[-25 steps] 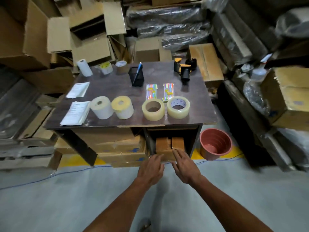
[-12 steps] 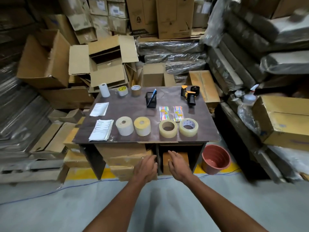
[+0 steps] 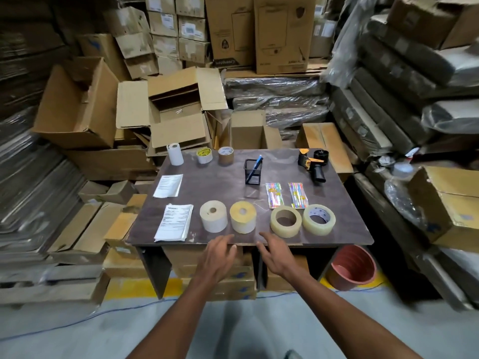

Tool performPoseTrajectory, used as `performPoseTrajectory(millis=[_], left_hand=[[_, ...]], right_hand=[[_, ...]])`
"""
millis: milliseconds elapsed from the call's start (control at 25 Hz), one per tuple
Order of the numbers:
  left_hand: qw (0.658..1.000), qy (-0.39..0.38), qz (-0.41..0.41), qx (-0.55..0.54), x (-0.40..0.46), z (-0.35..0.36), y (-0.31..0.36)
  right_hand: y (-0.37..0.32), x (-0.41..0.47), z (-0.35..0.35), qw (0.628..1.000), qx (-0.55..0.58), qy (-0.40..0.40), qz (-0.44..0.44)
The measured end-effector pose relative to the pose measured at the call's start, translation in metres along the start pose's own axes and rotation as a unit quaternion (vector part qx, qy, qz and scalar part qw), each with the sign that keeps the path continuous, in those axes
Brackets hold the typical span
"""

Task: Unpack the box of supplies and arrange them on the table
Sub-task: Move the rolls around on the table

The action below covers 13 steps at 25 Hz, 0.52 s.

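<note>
Now, along the desk's (image 3: 344,224) near edge, left to right: papers (image 3: 174,222), white roll (image 3: 213,216), yellow roll (image 3: 243,217), two clear tape rolls (image 3: 286,221). Both hands hover at that edge, empty, fingers loosely spread. The left hand (image 3: 217,257) sits just below the white and yellow rolls; the right hand (image 3: 276,255) is nearer the tape, which lies up and rightward. Little seems left to arrange.

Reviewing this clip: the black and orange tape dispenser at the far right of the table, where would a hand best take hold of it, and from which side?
Probably by the black handle, which sticks out toward the near edge of the table. The tape dispenser lies with its roll end pointing away, so fingers coming from the near side and from above could wrap the handle. The right hand is on that side; both hands hold nothing now.
</note>
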<state>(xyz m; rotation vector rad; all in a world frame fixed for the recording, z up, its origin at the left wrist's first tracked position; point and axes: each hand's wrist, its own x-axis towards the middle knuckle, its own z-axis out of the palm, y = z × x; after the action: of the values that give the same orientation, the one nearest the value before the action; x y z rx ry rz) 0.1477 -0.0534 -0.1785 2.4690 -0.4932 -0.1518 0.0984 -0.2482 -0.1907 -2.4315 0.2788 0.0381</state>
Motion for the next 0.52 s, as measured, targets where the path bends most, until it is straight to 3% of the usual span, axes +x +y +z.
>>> performPoseTrajectory(millis=[240, 520], left_hand=[[0.998, 0.054, -0.005, -0.037, 0.052, -0.03, -0.027], [0.991, 0.113, -0.035, -0.068, 0.163, -0.081, -0.078]], right_hand=[[-0.046, 0.066, 0.011, 0.997, 0.049, 0.028, -0.045], [-0.09, 0.206, 0.023, 0.991, 0.113, 0.053, -0.045]])
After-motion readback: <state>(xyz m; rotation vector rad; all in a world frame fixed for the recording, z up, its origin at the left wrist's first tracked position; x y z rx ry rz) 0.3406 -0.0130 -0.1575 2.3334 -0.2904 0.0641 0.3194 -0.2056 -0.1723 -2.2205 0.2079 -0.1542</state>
